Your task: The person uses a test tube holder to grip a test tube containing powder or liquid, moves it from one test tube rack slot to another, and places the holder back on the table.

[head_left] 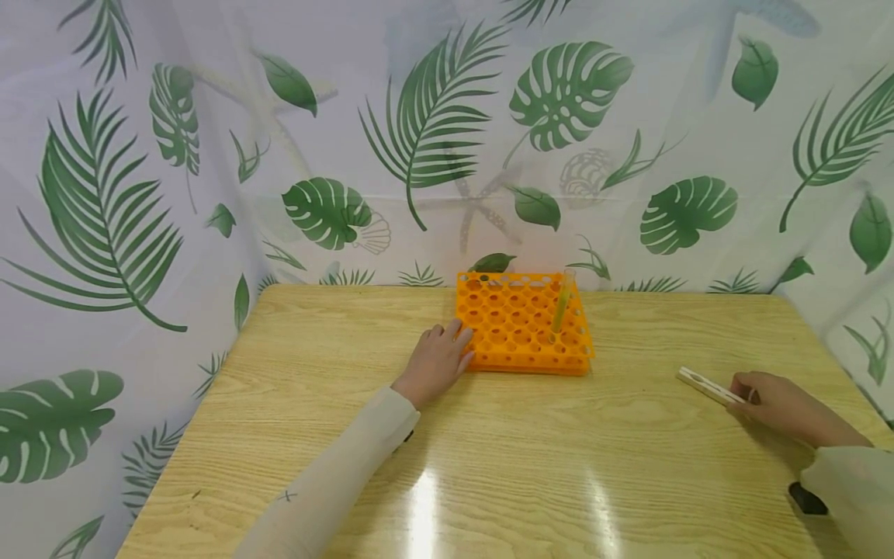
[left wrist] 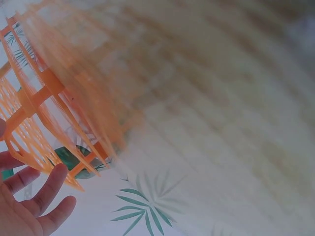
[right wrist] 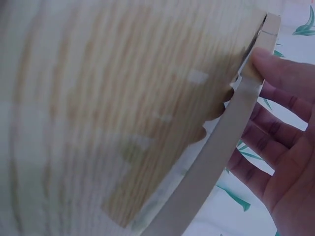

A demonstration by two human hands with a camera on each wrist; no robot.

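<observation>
An orange test tube rack (head_left: 518,335) with rows of round holes stands on the table. One glass test tube (head_left: 562,303) holding yellow liquid stands, slightly tilted, in its right part. My left hand (head_left: 434,361) is at the rack's left side, fingers relaxed and spread; in the left wrist view the fingertips (left wrist: 60,172) reach the orange frame. Off to the right, my right hand (head_left: 778,404) pinches one end of a pale wooden test tube clamp (head_left: 705,385), whose other end points toward the rack. The right wrist view shows the thumb against this clamp (right wrist: 211,142).
The wood-grain table (head_left: 531,458) carries everything and reflects light near its front. A white cloth with green leaf prints (head_left: 447,116) hangs behind the table and along both sides. Dark wristbands show at both cuffs.
</observation>
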